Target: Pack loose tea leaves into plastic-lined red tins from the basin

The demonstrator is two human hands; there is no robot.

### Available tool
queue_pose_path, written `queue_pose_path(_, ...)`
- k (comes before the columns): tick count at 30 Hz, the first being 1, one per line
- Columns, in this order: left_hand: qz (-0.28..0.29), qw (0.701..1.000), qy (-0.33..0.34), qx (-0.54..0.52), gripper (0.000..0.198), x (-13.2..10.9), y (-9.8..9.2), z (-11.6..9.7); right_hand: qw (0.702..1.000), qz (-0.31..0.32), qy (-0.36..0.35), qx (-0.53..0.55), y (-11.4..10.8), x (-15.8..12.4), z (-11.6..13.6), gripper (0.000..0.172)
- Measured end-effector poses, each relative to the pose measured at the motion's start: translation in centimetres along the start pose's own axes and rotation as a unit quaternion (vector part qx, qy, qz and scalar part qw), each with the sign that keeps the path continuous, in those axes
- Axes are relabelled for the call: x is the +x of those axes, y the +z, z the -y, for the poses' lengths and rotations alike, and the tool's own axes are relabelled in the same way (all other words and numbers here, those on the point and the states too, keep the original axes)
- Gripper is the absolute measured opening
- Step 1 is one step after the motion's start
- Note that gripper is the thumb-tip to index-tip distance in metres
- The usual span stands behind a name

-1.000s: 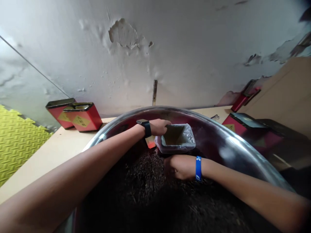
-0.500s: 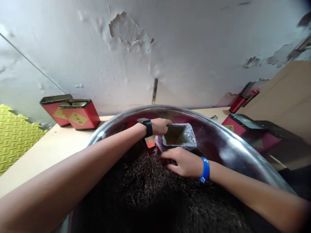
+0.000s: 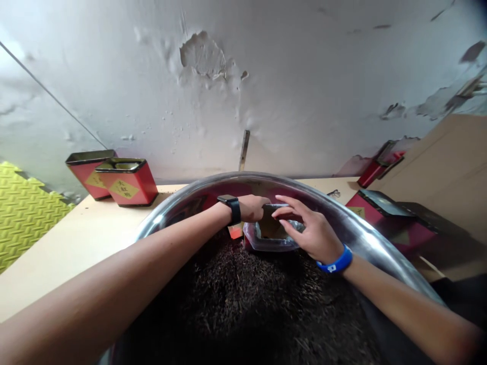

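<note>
A tea tin lined with a clear plastic bag (image 3: 274,246) stands in a large metal basin (image 3: 375,233), among dark loose tea leaves (image 3: 243,291). My left hand (image 3: 253,208), with a black watch at the wrist, is closed on the tin's far left rim. Over the right side of the tin's mouth hovers my right hand (image 3: 310,228), its fingers curved and apart, with nothing seen in them. A blue band circles that wrist. The fingers partly cover the opening. A small orange-and-white object (image 3: 235,231) shows beside the tin, under my left wrist.
Two red tins with yellow labels, the nearer one (image 3: 131,185) open-topped, stand on the table (image 3: 49,253) at left. More red tins (image 3: 388,218) are at right beside a cardboard sheet (image 3: 452,177). Behind is a peeling wall (image 3: 297,91); a yellow mat (image 3: 26,218) lies far left.
My right hand has risen from the tea leaves at the tin's near side to above its mouth, moving right, and its fingers have spread. My left hand stays on the rim.
</note>
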State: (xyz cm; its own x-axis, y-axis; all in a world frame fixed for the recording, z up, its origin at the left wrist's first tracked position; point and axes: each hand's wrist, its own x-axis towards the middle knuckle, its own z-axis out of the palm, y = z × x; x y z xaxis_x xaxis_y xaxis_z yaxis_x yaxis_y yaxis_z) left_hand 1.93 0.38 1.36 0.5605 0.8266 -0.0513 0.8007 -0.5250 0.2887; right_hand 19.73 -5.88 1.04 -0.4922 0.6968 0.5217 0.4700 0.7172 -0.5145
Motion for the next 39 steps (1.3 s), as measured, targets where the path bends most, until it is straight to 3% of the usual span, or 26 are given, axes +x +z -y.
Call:
queue_pose_path(5,-0.010,0.999,0.032,-0.002,0.043,-0.2,0.0,0.5,0.999,-0.006,0.039,0.017,-0.1,0.1,0.1,0.041)
queue_pose_path(14,0.011,1.000,0.009,0.013,0.042,-0.4,-0.4,0.1,0.987,0.013,0.115,0.114,0.2,0.1,-1.0,0.036)
queue_pose_path(26,0.008,1.000,-0.002,0.012,0.045,0.1,0.0,0.5,0.983,-0.008,0.155,0.102,0.9,0.3,-1.6,0.021)
queue_pose_path(34,0.008,1.000,0.006,0.008,0.042,0.1,0.0,0.7,0.992,-0.009,0.123,-0.012,1.1,0.2,-1.9,0.015)
queue_pose_path(39,0.025,0.999,0.020,-0.011,0.040,-0.4,-0.7,0.9,0.991,0.010,0.003,-0.131,0.6,0.6,-2.4,0.018)
